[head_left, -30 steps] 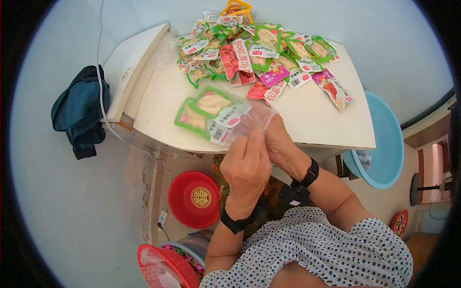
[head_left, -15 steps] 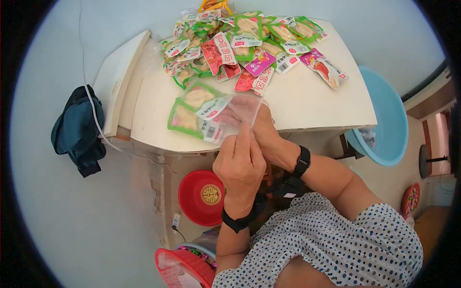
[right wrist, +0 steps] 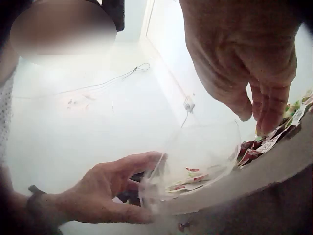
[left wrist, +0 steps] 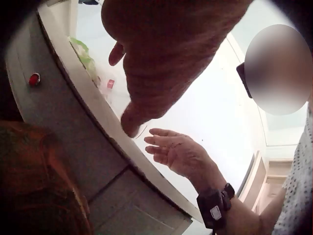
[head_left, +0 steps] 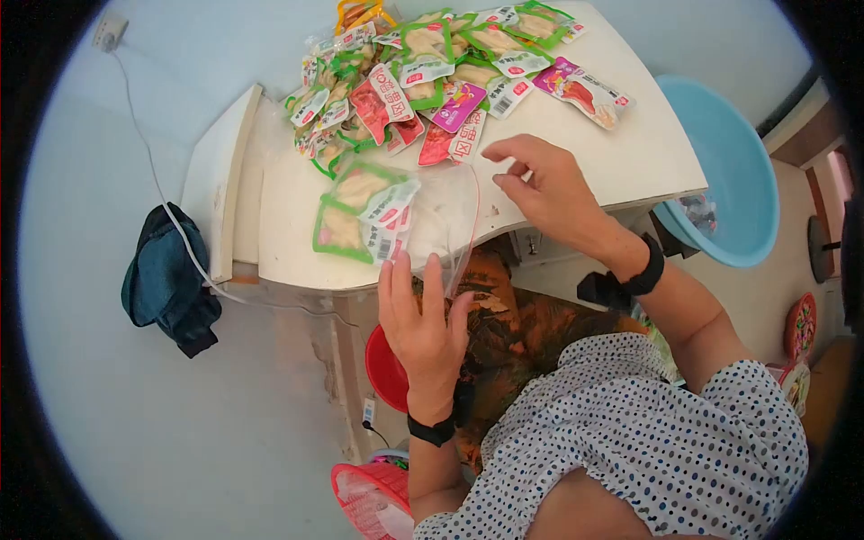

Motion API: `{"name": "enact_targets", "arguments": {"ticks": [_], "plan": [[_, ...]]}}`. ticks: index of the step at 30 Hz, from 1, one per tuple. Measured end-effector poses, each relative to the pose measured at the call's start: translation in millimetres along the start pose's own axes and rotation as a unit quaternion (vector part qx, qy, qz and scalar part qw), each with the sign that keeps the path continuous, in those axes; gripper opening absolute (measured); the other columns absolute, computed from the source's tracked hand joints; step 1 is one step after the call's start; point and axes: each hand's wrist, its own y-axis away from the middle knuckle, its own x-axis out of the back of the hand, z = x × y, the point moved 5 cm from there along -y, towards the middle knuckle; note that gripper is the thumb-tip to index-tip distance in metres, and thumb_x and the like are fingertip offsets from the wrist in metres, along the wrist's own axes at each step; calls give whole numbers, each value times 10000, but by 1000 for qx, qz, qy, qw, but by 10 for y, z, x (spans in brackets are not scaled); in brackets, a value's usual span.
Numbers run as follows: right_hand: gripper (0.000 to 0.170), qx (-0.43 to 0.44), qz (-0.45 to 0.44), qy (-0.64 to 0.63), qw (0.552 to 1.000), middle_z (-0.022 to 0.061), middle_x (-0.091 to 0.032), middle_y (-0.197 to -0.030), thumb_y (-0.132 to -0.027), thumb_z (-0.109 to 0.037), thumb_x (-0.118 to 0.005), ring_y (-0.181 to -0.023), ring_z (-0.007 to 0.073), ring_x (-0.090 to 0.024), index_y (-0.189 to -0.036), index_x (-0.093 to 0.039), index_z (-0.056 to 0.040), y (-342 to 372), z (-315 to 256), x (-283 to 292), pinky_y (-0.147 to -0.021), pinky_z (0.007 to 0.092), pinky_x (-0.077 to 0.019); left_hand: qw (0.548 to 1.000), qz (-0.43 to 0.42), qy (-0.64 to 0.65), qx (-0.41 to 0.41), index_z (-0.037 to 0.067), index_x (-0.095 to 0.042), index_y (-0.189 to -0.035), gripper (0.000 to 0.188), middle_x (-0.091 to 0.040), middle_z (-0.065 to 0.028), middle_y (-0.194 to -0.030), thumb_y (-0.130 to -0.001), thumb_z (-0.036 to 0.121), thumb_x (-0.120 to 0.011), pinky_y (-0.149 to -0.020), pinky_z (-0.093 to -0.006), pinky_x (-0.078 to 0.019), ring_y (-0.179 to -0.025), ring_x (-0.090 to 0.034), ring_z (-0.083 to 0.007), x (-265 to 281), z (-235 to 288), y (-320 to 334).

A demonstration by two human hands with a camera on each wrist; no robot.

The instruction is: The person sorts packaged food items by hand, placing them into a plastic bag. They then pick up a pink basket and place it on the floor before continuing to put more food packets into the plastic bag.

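Note:
A clear plastic bag [head_left: 443, 211] lies at the table's front edge, its mouth toward the right, with two green-edged food packets [head_left: 346, 220] at its left end. My left hand [head_left: 421, 337] has its fingers spread and straight, the tips at the bag's near edge; in the right wrist view the left hand [right wrist: 105, 188] is beside the clear film. Right of the bag mouth, my right hand [head_left: 562, 198] hovers over the table with fingers loosely bent, holding nothing. The left wrist view also shows the right hand [left wrist: 181, 156] empty.
Behind the bag is a pile of food packets [head_left: 423, 81], green, red and purple. A long purple packet [head_left: 585, 93] lies to its right. A blue basin [head_left: 729, 180] stands right of the table [head_left: 643, 148]; below are a red basin [head_left: 385, 369] and a pink basket [head_left: 369, 495].
My right hand has let go of the bag's mouth and moved right. My left fingers, pinching the film before, have spread. The head view has shifted, and the bag lies flatter on the table.

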Motion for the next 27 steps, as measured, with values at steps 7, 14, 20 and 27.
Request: {"name": "enact_targets", "arguments": {"ticks": [7, 14, 20, 27], "plan": [[380, 156, -20, 163, 974, 152, -645, -1115, -798, 14, -612, -928, 308, -657, -1164, -645, -81, -118, -17, -264, -755, 378, -555, 998, -5, -62, 11, 70, -501, -1373, 584, -415, -206, -1465, -814, 27, -665, -1082, -503, -357, -1343, -388, -442, -225, -110, 48], [172, 260, -4, 175, 949, 104, -669, -946, -842, -61, -605, -886, 282, -662, -1003, -664, -69, -118, -87, -288, -715, 379, -549, 999, 17, -29, 4, 38, -558, -1310, 467, -451, -201, -1443, -848, -31, -585, -1081, -502, -359, -1330, -407, -447, -236, -122, 44], [127, 308, -25, 18, 951, 104, -684, -950, -795, -33, -716, -849, 269, -667, -917, -681, -40, 64, -680, -6, -725, 341, -547, 996, 73, 30, 46, -18, -647, -1150, 256, -642, -195, -1210, -915, 49, -569, -1017, -475, -423, -1221, -536, -435, 580, -135, 181], [96, 189, -203, -213, 937, 105, -656, -815, -868, -99, -688, -722, 266, -641, -884, -641, -17, 424, -1144, 60, -645, 337, -504, 890, 106, 369, 244, -37, -687, -976, 240, -703, -173, -999, -950, 188, -608, -880, -380, -497, -956, -651, -253, 1231, -156, 578]]}}
